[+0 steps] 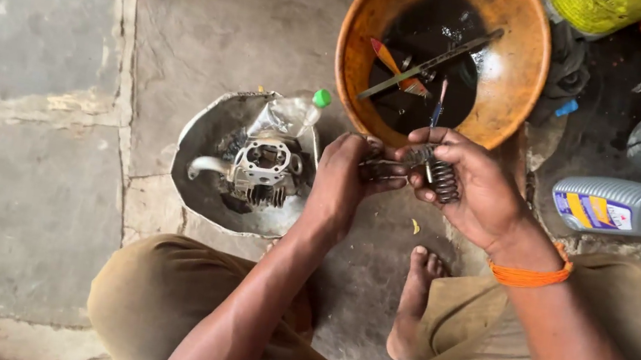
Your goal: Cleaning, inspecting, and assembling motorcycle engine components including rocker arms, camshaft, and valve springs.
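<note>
While the right hand [471, 188] grips a dark coil spring [444, 179] just below the orange basin [522, 66] of black oil, the left hand [342, 179] pinches a thin metal part [379, 166] against it (seemingly fitting the two together), which calls for steady alignment. Left of the basin, an engine head [264, 166] lies in a grey pan [198, 133]; right of it lies a grey oil bottle [633, 206].

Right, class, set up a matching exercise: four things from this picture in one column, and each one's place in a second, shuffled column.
Things:
1. coil spring
2. orange bowl
3. grey bottle
4. engine part

Places:
A. lying on its side at the right
B. in the grey pan
C. in the right hand
D. above both hands, holding dark liquid

Pairs: 1-C, 2-D, 3-A, 4-B
</note>
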